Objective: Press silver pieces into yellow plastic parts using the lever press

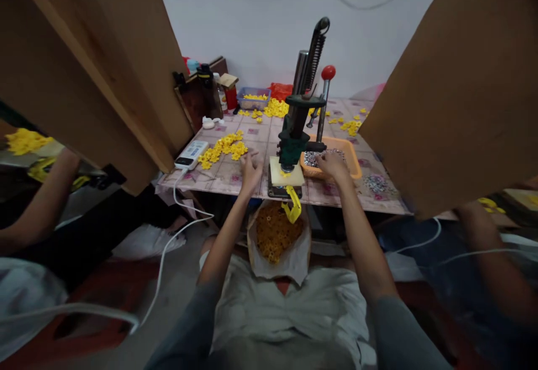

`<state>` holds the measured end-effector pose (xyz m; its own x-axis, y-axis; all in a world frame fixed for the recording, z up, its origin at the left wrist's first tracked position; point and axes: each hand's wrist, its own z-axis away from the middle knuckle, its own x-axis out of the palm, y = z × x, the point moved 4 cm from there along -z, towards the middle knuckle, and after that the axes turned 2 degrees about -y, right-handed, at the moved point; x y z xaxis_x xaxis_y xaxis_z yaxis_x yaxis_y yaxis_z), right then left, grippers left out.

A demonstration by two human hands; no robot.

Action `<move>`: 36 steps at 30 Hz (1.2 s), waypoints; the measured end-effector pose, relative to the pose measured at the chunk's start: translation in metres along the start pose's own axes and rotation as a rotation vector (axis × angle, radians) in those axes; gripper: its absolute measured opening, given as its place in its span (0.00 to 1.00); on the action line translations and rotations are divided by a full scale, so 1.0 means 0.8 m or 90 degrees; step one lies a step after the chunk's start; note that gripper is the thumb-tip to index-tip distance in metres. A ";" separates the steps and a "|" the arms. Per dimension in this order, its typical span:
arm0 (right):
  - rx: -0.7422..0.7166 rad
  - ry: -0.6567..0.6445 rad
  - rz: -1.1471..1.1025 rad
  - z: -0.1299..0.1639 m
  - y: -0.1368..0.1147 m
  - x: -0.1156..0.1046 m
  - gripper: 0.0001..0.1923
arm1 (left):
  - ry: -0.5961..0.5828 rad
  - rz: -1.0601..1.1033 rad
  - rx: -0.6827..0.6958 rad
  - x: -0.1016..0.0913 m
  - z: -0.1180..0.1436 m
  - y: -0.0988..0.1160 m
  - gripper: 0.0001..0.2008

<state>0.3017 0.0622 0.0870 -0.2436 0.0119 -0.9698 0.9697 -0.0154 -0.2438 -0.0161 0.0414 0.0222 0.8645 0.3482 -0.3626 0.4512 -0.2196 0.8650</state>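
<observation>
My left hand [251, 172] is over the table just right of a loose pile of small yellow plastic pieces [225, 148]; its fingers are apart and I see nothing in them. My right hand [334, 166] reaches into an orange basket [352, 154] of small shiny metal parts [311, 158]. Its fingers are curled with the tips down among the parts, and what they pinch is too small to make out. Between my hands stands a dark green hand press [293, 144] with a red-knobbed lever [328, 73]. A yellow piece [286, 174] sits under its ram on a pale block [296, 178].
A yellow clip-like bracket [293, 204] juts from the press's front, above an open sack [302, 258] of yellow pieces between my knees. A white power bank [191, 155] with a cable lies left. Cardboard panels [458, 95] flank the table; other people's arms [46, 196] show beyond them.
</observation>
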 end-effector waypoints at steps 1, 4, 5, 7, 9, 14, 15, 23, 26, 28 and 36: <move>0.012 -0.042 0.017 -0.002 0.003 0.011 0.32 | 0.024 -0.090 0.000 -0.009 -0.004 0.002 0.20; -0.006 -0.128 0.008 -0.015 0.001 0.024 0.28 | 0.075 -0.350 -0.021 -0.036 -0.020 0.001 0.28; -0.007 -0.148 -0.002 -0.020 0.001 0.023 0.28 | 0.077 -0.403 -0.045 -0.044 -0.027 -0.003 0.29; -0.010 -0.174 -0.024 -0.025 0.003 0.020 0.29 | 0.040 -0.470 -0.080 -0.054 -0.039 -0.011 0.31; -0.037 -0.189 -0.053 -0.025 0.005 0.016 0.25 | -0.003 -0.504 -0.083 -0.057 -0.048 -0.017 0.30; -0.111 -0.192 -0.138 -0.019 0.005 0.015 0.13 | 0.000 -0.415 -0.043 -0.051 -0.042 -0.017 0.24; -0.112 -0.173 -0.161 -0.019 0.006 0.016 0.13 | -0.005 -0.338 -0.024 -0.045 -0.037 -0.015 0.23; -0.083 0.075 -0.253 -0.008 0.013 0.009 0.11 | -0.141 0.267 0.033 0.024 0.003 0.003 0.32; -0.069 0.217 -0.261 0.018 0.004 0.001 0.15 | -0.171 0.280 0.081 0.026 0.010 0.012 0.35; -0.107 0.272 -0.260 0.041 -0.014 0.002 0.14 | -0.238 0.278 0.088 0.028 0.014 0.016 0.34; -0.311 0.255 -0.218 0.114 -0.087 0.043 0.14 | -0.308 0.320 0.082 0.029 0.016 0.020 0.29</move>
<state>0.2245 -0.0279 0.0699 -0.6013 0.3040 -0.7389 0.7601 0.5025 -0.4119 0.0141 0.0342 0.0233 0.9630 -0.2606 -0.0690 -0.0317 -0.3637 0.9310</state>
